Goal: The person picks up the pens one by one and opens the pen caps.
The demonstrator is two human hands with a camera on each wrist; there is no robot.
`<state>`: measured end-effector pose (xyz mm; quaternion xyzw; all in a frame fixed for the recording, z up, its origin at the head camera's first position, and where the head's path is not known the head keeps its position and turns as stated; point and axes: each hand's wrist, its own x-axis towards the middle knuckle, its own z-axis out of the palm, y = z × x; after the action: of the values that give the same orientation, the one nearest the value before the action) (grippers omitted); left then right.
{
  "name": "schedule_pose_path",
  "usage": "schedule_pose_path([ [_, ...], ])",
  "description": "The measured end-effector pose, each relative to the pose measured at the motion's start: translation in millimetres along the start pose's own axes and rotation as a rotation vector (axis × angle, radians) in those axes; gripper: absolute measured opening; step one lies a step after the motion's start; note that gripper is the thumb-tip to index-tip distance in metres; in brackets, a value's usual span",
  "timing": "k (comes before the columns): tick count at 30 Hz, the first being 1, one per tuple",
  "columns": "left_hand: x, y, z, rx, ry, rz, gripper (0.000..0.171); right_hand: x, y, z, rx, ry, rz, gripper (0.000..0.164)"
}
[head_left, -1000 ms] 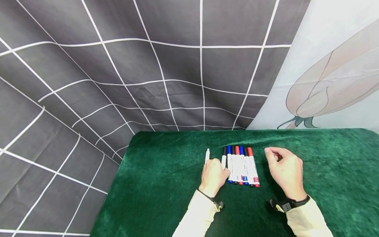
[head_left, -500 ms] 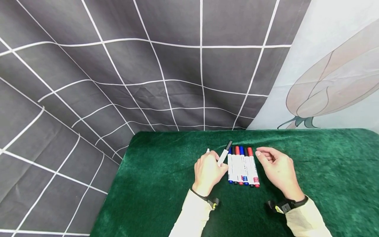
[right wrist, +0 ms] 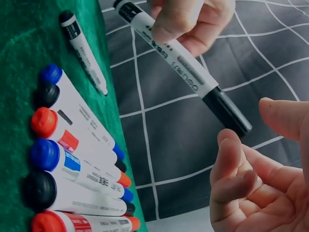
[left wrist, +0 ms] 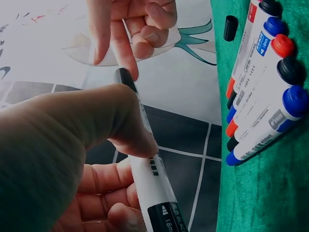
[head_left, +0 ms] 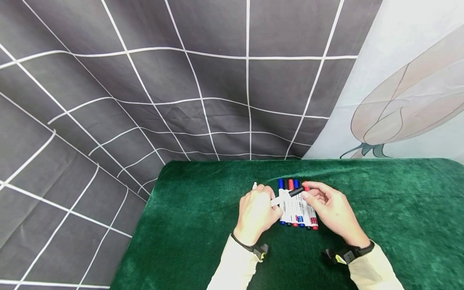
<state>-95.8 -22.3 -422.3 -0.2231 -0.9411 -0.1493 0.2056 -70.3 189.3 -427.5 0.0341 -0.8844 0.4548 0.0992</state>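
My left hand (head_left: 256, 211) pinches a black-capped whiteboard marker (left wrist: 153, 176) between thumb and fingers. The marker is raised over the row, its cap (right wrist: 227, 111) pointing toward my right hand (head_left: 331, 207). In the right wrist view, the thumb and forefinger of that hand stand apart around the cap's end, the forefinger right at it, with no grip closed on it. Beneath lies a row of several capped markers (head_left: 290, 205) in blue, black and red. Left of the row, an uncapped marker (right wrist: 84, 53) lies on the cloth, mostly behind my left hand in the head view.
A loose black cap (left wrist: 231, 28) rests on the green cloth (head_left: 188, 225) beyond the row's right side. Behind the table hang a dark grid-patterned curtain (head_left: 217, 80) and a pale printed cloth (head_left: 417, 48).
My left hand has lifted the black-capped marker from the row's left end and tilted it to the right. My right hand has moved left to its cap.
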Motion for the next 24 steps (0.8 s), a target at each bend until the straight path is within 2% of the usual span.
schedule_pose_path([
  [5, -0.9, 1.6, -2.3, 0.036, 0.032, 0.048, 0.025, 0.1, 0.4, 3.3, 0.011, -0.044, 0.021, 0.030],
  [9, -0.4, 1.6, -2.7, 0.058, 0.066, 0.071, 0.025, -0.9, 0.3, 4.9, 0.076, -0.089, 0.059, 0.026],
  [12, 1.0, 0.8, -3.1, 0.061, 0.082, 0.078, 0.024, -0.8, -0.7, 4.8, 0.171, -0.122, 0.114, 0.029],
  [16, 3.9, -0.9, -3.1, 0.028, 0.066, 0.100, 0.019, 0.4, -1.6, 4.2, 0.323, -0.156, 0.215, 0.036],
  [19, 6.2, -1.5, -2.6, -0.001, 0.054, 0.156, 0.018, 1.2, -1.6, 4.6, 0.414, -0.156, 0.270, 0.038],
  [24, 8.2, 0.4, -1.8, -0.049, 0.041, 0.259, 0.019, 1.3, -0.5, 5.0, 0.550, -0.159, 0.286, 0.032],
])
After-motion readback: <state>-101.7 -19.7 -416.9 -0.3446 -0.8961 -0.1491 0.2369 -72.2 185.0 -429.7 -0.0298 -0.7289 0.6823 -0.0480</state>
